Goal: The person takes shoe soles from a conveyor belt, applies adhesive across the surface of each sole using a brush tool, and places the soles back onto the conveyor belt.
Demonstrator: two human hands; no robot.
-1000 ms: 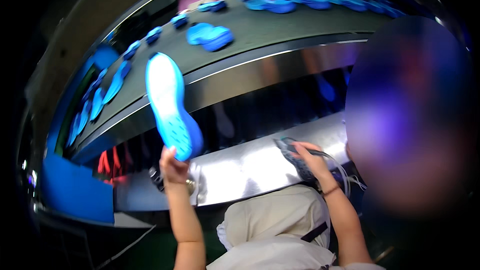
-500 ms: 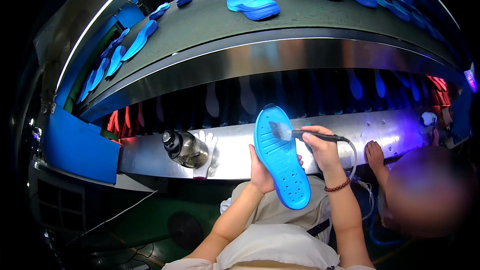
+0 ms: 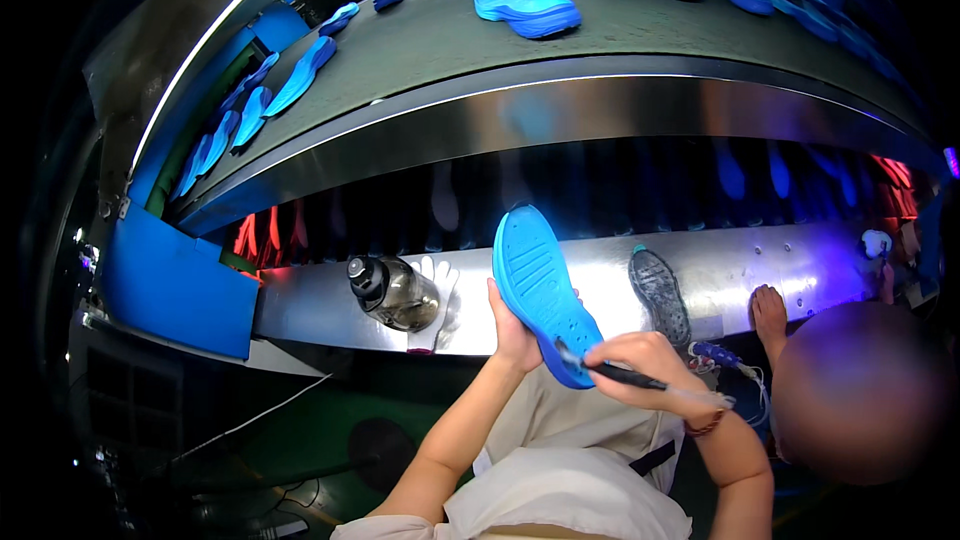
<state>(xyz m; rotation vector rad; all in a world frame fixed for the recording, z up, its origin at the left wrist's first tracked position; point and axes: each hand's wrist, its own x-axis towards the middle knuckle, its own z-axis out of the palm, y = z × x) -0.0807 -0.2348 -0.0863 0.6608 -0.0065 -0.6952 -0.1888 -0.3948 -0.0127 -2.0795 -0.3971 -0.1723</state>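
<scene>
My left hand (image 3: 513, 337) grips a bright blue shoe sole (image 3: 533, 265) by its left edge, holding it tilted above my lap. Its inner face is towards me, with ridges across the upper part and small holes lower down. Closed round the black handle of a brush (image 3: 628, 376) is my right hand (image 3: 652, 365). The brush tip touches the sole's lower end and is partly blurred. A pale tube runs from the handle past my wrist.
A dark sole-shaped piece (image 3: 660, 295) lies on the metal ledge (image 3: 560, 325). To the left stand a dark bottle (image 3: 395, 292) and a white glove (image 3: 440, 285). Several blue soles (image 3: 528, 10) rest on the conveyor belt (image 3: 420, 50). A co-worker's hand (image 3: 769, 315) is at right.
My right hand has moved the brush from the sole's upper part down to its lower end. The sole has shifted slightly left and up, and the dark sole-shaped piece has come into sight.
</scene>
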